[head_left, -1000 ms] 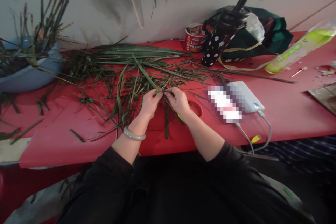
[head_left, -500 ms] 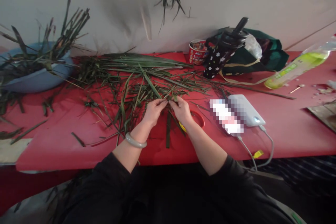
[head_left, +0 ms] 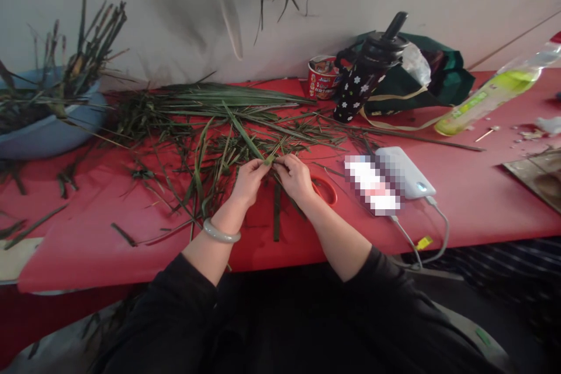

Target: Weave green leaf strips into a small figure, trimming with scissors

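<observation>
My left hand (head_left: 246, 181) and my right hand (head_left: 297, 177) meet over the red table (head_left: 473, 198), fingertips pinched together on a green leaf strip (head_left: 268, 159). A darker length of strip (head_left: 277, 219) hangs down between my wrists toward the table's front edge. A pale bangle (head_left: 220, 232) circles my left wrist. Behind my hands lies a heap of long green leaves (head_left: 210, 105). Red-handled scissors (head_left: 326, 190) lie just right of my right hand.
A blue basin (head_left: 48, 131) with cut stalks stands at the far left. A phone and white power bank (head_left: 405, 172) with cables lie to the right. A black flowered bottle (head_left: 366, 76), a red cup (head_left: 319, 77), a green bag (head_left: 438, 76) and a green plastic bottle (head_left: 491, 99) stand along the back.
My hands stay pinched on the leaf strip and have hardly moved on the table. The view has shifted slightly with my head.
</observation>
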